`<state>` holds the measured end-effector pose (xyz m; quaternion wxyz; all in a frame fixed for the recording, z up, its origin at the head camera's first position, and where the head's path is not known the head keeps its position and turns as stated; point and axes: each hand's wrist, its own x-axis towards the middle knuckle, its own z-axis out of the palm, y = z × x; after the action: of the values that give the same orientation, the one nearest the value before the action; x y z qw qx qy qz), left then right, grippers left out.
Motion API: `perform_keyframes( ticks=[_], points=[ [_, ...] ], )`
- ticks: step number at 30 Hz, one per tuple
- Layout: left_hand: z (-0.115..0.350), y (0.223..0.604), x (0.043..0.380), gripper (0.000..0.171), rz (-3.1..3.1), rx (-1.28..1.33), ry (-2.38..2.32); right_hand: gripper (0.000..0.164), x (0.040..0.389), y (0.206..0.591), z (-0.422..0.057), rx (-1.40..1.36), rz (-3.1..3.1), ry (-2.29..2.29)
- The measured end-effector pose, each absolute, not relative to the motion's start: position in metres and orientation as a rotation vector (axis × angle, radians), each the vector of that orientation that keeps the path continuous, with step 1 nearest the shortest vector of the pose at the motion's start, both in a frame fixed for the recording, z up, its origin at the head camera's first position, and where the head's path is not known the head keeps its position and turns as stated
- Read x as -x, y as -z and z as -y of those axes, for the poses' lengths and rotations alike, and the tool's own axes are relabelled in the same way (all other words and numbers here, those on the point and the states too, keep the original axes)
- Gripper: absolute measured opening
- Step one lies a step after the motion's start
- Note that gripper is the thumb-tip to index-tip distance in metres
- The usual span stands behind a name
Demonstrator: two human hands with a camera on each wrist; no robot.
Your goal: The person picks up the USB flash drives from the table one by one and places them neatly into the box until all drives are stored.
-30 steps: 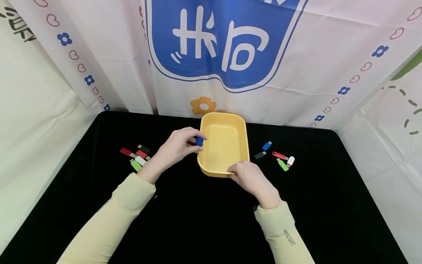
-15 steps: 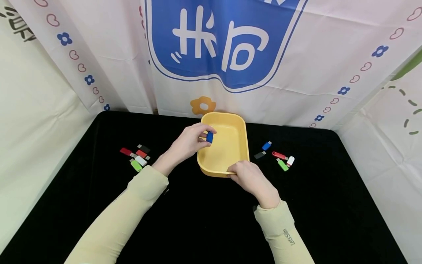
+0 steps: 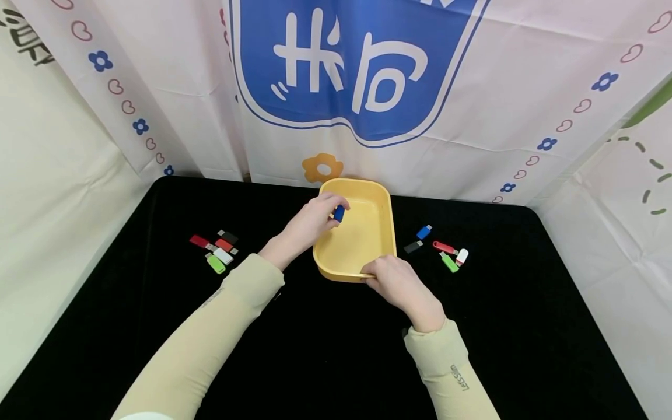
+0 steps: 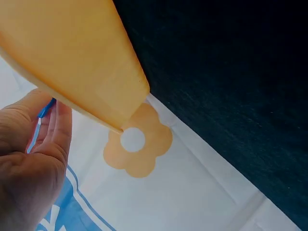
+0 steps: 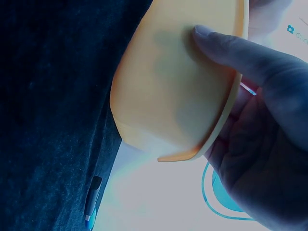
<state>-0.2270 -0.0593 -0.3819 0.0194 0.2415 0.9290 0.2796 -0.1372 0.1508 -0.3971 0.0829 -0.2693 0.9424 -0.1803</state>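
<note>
My left hand (image 3: 314, 217) pinches a blue USB stick (image 3: 339, 214) over the left side of a yellow plastic tub (image 3: 354, 276). In the left wrist view, the tub's outer wall (image 4: 82, 62) partly covers the fingers, and only a sliver of the blue stick (image 4: 46, 108) shows. My right hand (image 3: 401, 286) grips the tub's near right rim. The right wrist view has its thumb (image 5: 226, 48) against the outer wall, with the other fingers going behind the rim. The visible floor of the tub is bare.
Left of the tub lies a group of USB sticks in red, black, white and green (image 3: 216, 263). Several more, including a blue one (image 3: 424, 232) and a red one (image 3: 445, 248), lie to its right. A printed white curtain (image 3: 472, 169) hangs behind the black table (image 3: 325, 350).
My left hand has carried the blue USB stick rightward and slightly farther away, from the tub's left rim to over its inside. The right hand keeps its hold on the rim.
</note>
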Motion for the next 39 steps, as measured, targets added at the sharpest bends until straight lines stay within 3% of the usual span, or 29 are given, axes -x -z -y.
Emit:
perform_keyframes(
  ticks=[30, 39],
  points=[
    [0.030, 0.413, 0.252, 0.022, -3.002, -0.792, -0.243, 0.017, 0.136, 0.397, -0.149, 0.829, -2.862, 0.493],
    [0.027, 0.418, 0.246, 0.033, -3.114, -0.736, 0.064, 0.016, 0.135, 0.397, -0.147, 0.835, -2.887, 0.457]
  ],
)
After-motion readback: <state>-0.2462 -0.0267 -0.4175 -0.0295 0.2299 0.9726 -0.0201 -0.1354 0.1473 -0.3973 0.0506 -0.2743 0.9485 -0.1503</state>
